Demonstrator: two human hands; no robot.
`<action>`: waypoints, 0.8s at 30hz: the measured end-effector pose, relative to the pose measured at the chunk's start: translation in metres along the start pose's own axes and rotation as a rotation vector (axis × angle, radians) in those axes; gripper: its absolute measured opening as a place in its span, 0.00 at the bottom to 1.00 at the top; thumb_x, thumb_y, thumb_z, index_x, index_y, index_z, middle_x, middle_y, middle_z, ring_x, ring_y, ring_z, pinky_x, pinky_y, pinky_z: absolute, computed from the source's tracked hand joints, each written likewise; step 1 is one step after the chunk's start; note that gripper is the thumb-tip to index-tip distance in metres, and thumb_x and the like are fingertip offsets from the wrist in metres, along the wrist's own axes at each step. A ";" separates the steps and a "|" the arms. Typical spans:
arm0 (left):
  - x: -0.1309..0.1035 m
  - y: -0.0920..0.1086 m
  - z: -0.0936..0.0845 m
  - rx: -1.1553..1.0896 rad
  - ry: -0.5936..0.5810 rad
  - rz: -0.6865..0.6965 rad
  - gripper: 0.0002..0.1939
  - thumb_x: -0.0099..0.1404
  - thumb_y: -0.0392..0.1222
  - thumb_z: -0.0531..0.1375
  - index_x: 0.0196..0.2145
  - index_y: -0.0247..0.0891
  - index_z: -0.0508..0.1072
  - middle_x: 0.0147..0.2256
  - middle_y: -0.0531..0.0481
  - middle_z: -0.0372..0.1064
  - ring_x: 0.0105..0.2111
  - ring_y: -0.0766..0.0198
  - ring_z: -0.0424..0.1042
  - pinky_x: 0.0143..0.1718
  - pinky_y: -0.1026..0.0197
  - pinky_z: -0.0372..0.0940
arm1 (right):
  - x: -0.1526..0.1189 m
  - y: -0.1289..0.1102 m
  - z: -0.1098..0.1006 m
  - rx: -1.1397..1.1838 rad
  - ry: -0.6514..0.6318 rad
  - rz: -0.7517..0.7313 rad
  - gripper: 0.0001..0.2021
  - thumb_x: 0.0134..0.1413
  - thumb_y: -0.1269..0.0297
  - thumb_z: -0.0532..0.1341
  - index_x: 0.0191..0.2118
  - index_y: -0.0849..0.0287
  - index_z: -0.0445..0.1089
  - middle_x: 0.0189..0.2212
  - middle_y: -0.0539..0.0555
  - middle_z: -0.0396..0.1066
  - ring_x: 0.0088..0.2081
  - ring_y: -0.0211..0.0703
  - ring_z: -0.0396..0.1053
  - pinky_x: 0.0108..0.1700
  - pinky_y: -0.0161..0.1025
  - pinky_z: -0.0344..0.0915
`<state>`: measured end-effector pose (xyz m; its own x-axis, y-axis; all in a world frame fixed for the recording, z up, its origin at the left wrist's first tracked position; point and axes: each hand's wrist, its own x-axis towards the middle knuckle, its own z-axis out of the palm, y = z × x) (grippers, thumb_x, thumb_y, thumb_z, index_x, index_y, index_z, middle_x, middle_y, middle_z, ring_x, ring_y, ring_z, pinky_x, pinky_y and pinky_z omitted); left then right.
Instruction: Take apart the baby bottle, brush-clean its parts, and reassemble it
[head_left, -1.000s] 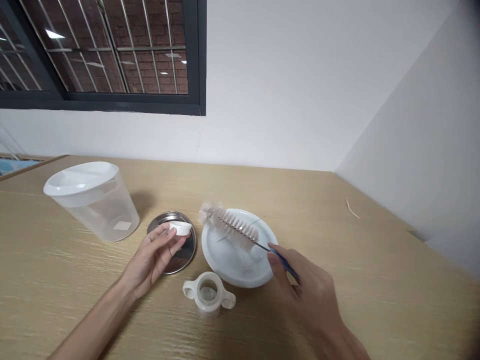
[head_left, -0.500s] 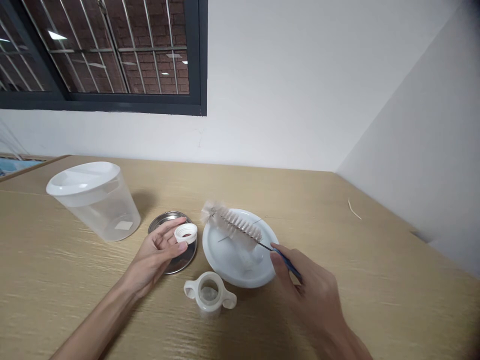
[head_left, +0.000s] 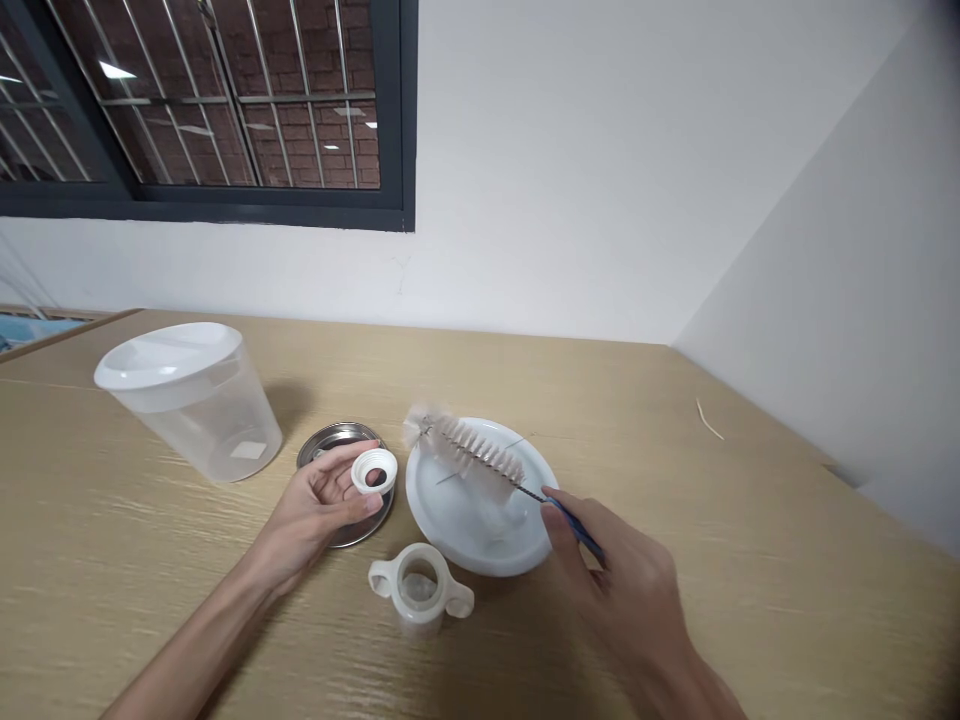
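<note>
Between its thumb and fingers, my left hand (head_left: 319,510) holds a white threaded ring (head_left: 364,468), its opening facing me, above a round metal dish (head_left: 364,525). My right hand (head_left: 619,560) grips the blue handle of a bottle brush (head_left: 480,455). The brush's white bristles stretch over a white plate (head_left: 525,545), their tip past its upper left rim. Something clear lies on the plate, partly hidden and hard to make out. In front of the plate stands a clear bottle with a white two-handled collar (head_left: 418,605), open at the top.
A translucent container with a white lid (head_left: 202,400) stands tilted in view at the left of the wooden table (head_left: 750,560). A thin pale strip (head_left: 709,418) lies at the right. A white wall and a barred window (head_left: 247,100) are behind.
The white ring in my left hand has tilted, so that its opening faces me more. My right hand and the brush have hardly moved.
</note>
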<state>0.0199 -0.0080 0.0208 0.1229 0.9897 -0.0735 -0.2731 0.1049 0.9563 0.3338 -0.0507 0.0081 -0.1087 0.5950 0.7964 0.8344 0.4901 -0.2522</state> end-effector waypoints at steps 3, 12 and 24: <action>0.001 -0.001 -0.001 0.006 -0.009 0.008 0.34 0.49 0.35 0.78 0.55 0.40 0.78 0.49 0.44 0.79 0.45 0.62 0.77 0.48 0.64 0.70 | 0.000 0.000 0.000 -0.002 0.000 -0.004 0.10 0.69 0.64 0.59 0.43 0.63 0.76 0.30 0.54 0.80 0.26 0.36 0.77 0.29 0.31 0.69; 0.002 -0.002 0.000 -0.007 0.013 0.002 0.37 0.48 0.36 0.79 0.56 0.39 0.75 0.52 0.42 0.79 0.49 0.60 0.78 0.52 0.64 0.71 | -0.001 0.000 0.001 0.009 0.001 0.008 0.09 0.69 0.65 0.60 0.43 0.64 0.76 0.30 0.54 0.80 0.27 0.36 0.77 0.30 0.31 0.69; 0.004 -0.002 0.003 0.001 0.013 0.103 0.29 0.50 0.35 0.78 0.49 0.38 0.78 0.47 0.44 0.82 0.49 0.60 0.80 0.54 0.63 0.72 | 0.000 -0.002 0.002 0.042 -0.030 -0.141 0.08 0.66 0.70 0.62 0.49 0.64 0.74 0.25 0.49 0.72 0.24 0.34 0.70 0.28 0.33 0.64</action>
<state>0.0233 -0.0044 0.0196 0.0815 0.9964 0.0218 -0.2829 0.0021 0.9591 0.3311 -0.0504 0.0074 -0.2397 0.5367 0.8090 0.7862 0.5962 -0.1626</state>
